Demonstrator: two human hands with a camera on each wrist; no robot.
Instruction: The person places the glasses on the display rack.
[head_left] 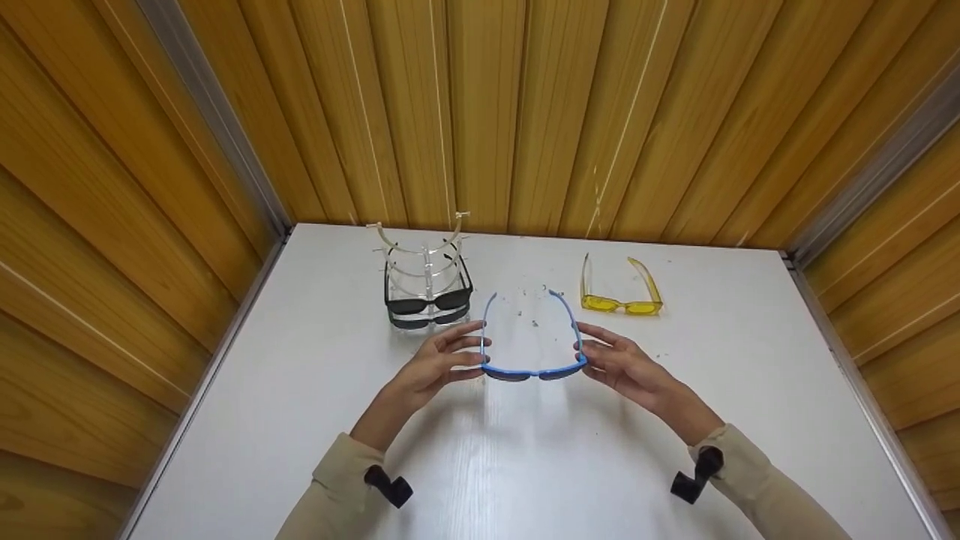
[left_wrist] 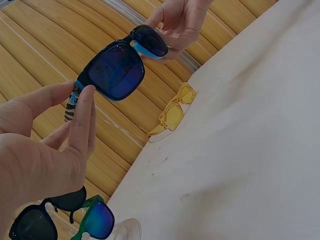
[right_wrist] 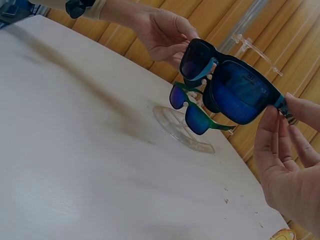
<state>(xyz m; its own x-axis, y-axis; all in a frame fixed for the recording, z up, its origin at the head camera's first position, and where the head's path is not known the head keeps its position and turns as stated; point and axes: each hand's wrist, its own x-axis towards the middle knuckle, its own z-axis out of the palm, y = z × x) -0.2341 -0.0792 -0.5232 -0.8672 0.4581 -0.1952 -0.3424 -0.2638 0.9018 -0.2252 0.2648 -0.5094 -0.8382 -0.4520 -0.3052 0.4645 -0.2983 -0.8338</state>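
Both hands hold a pair of blue-framed sunglasses (head_left: 534, 373) above the table, temples unfolded and pointing away from the person. My left hand (head_left: 442, 364) pinches the left temple near its hinge; my right hand (head_left: 621, 367) pinches the other temple the same way. From the wrist views the front of the sunglasses (left_wrist: 116, 71) is dark with blue mirrored lenses. To the left stands a clear display stand (head_left: 428, 270) carrying black sunglasses (head_left: 429, 302). Lower on the stand, green-framed sunglasses (right_wrist: 196, 117) show in the right wrist view.
Yellow glasses (head_left: 621, 305) lie unfolded on the white table (head_left: 510, 465), toward the back right. Small crumbs (head_left: 535, 323) are scattered near the middle. Wood-patterned walls (head_left: 480, 112) enclose the back and sides. The stand's clear round base (right_wrist: 175, 131) rests on the table.
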